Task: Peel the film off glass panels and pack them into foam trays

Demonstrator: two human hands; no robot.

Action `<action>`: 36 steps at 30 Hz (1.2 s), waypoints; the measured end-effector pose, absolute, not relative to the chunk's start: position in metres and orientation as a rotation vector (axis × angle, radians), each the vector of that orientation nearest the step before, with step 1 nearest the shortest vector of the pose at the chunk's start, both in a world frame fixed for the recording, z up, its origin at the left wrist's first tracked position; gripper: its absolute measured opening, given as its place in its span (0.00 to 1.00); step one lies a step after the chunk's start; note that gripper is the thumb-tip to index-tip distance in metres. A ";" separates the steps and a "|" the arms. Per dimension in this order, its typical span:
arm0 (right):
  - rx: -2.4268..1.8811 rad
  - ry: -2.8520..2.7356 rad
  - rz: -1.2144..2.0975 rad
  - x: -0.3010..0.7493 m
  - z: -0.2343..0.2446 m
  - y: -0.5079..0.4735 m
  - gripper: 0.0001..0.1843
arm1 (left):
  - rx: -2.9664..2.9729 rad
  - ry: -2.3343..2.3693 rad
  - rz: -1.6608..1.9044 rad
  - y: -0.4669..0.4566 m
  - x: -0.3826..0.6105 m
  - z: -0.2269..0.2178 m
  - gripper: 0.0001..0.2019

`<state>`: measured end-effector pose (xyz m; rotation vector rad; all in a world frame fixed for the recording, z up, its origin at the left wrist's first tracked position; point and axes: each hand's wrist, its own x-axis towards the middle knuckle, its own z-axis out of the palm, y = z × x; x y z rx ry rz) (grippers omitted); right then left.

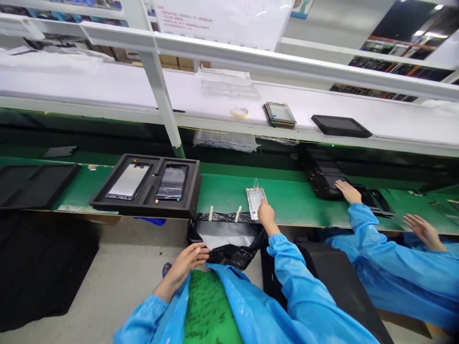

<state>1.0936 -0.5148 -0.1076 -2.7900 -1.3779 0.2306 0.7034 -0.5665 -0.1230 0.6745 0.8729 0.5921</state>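
Observation:
My right hand [266, 212] reaches forward onto the green belt [222, 191] and rests on a small phone screen panel [255, 200] with a silvery face. Its fingers press down on the panel's near edge. My left hand [189, 260] hangs low by my lap, just before a black bin bag [229, 239] clipped to the belt's front edge. The fingers of that hand lie together, slightly curled, with nothing seen in them. Both arms wear blue sleeves.
A black tray [147, 184] holding two screen panels lies on the belt to the left. Another black tray [36, 184] sits farther left. A co-worker's hands [348, 192] work at black trays on the right. The white shelf [322, 110] carries tape, a stack of panels and a tablet.

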 end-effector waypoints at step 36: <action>-1.414 -1.856 0.695 0.921 -0.077 -0.621 0.14 | 0.566 0.329 0.443 -0.583 0.713 -0.090 0.39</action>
